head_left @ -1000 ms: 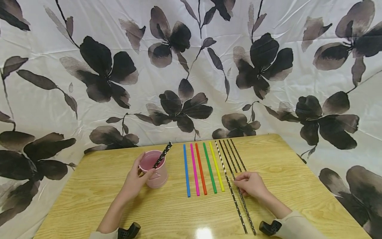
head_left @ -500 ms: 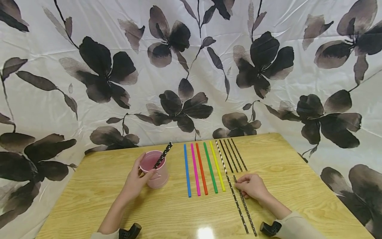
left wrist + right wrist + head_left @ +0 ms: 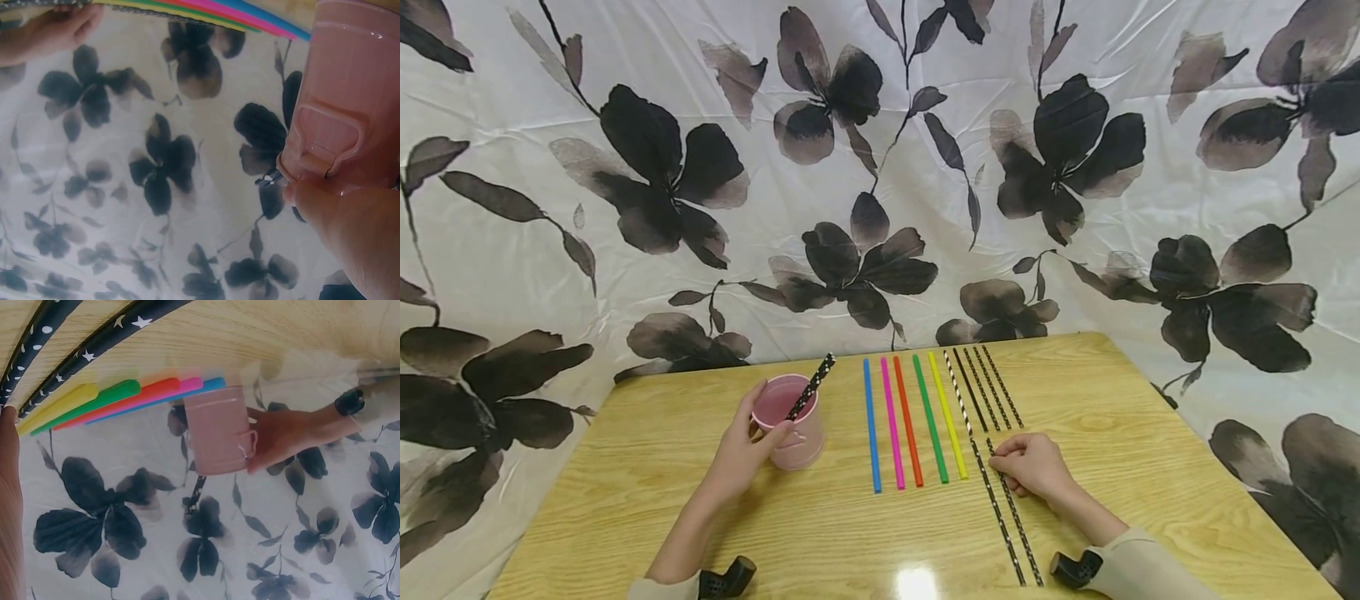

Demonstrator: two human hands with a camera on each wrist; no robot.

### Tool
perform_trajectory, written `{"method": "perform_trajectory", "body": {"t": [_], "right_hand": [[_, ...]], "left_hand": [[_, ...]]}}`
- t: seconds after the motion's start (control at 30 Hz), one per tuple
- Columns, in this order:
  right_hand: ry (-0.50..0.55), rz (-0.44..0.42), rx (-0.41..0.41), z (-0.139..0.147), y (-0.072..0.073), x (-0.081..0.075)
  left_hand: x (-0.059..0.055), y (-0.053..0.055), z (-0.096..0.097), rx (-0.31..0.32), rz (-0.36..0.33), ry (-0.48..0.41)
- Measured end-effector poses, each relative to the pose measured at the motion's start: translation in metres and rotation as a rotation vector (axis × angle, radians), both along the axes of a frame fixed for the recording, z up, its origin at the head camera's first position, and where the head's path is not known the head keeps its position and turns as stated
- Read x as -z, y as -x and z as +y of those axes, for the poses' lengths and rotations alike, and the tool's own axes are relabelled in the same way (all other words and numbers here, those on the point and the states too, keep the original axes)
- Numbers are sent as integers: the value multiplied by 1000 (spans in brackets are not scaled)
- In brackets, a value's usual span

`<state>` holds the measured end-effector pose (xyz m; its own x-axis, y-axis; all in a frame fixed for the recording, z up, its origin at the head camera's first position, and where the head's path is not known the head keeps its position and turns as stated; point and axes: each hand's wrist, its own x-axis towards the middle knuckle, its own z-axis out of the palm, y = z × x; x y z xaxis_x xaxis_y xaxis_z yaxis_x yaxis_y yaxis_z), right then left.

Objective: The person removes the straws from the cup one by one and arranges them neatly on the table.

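Note:
My left hand (image 3: 741,446) grips a small pink bucket (image 3: 801,450), thumb at the rim and fingers round the far side. A black straw with white spots (image 3: 808,390) leans out of the bucket. In the left wrist view, the bucket's little wire handle (image 3: 347,128) shows close to the thumb. On the table, my right hand (image 3: 1033,468) pinches the upper end of a black dotted straw (image 3: 1019,527) that lies flat. Just left of that, a black straw with stars and moons (image 3: 90,355) runs almost parallel.
Blue (image 3: 872,425), pink (image 3: 892,425), red (image 3: 907,423), green (image 3: 931,421) and yellow (image 3: 948,417) straws lie in a row on the wooden table (image 3: 805,533). Beyond my right hand lie several black patterned straws (image 3: 992,390). A floral cloth (image 3: 940,275) hangs behind.
My right hand has drawn the dotted straw slightly toward me, leaving a small gap below the plain black straw. The left hand and bucket stay put.

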<state>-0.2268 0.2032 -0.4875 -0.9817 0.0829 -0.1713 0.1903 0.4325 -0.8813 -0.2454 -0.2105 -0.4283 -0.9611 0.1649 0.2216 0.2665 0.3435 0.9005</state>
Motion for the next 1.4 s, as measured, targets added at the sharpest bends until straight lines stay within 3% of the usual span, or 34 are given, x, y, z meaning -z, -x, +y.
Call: {"method": "perform_trajectory", "body": {"t": [0.3, 0.77, 1.4], "right_hand": [[-1, -3, 3, 0, 3, 0], [14, -4, -2, 1, 3, -1], [5, -9, -13, 3, 6, 3]], "left_hand": [[0, -1, -1, -1, -11, 6], [10, 6, -4, 8, 16, 2], [2, -2, 0, -3, 18, 15]]}}
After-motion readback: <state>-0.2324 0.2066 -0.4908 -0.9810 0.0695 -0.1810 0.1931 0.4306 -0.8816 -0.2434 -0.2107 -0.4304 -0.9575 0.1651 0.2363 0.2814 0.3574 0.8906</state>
